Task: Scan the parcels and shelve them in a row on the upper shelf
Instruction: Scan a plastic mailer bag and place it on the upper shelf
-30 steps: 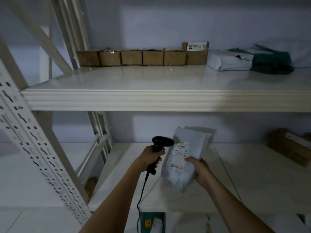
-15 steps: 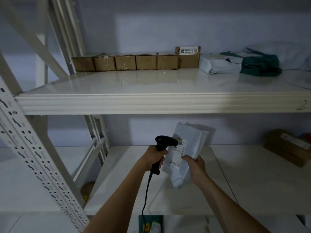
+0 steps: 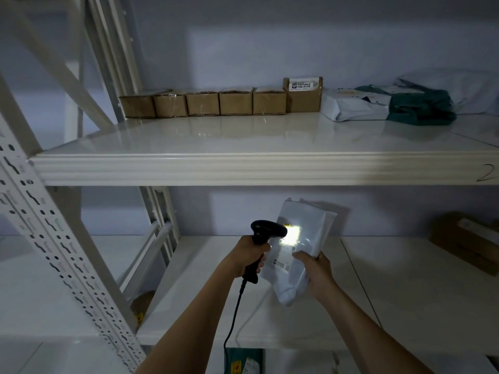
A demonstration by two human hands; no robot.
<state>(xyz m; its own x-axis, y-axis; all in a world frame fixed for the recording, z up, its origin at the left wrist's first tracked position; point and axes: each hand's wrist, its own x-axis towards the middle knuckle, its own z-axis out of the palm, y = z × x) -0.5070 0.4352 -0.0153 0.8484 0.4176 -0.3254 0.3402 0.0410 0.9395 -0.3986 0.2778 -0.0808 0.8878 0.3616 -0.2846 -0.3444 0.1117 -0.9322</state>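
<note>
Scanning: my left hand (image 3: 249, 256) gripped scanner (image 3: 266, 233), right hand (image 3: 314, 269) clutched parcel (image 3: 305, 252) | next, I judged: upper shelf (image 3: 243, 168) row.

Dim room, pale bluish wall (image 3: 270, 49) behind white perforated metal racking (image 3: 40, 225).

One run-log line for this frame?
phase: scanning | left hand: grips scanner | right hand: holds white parcel | label lit
</note>
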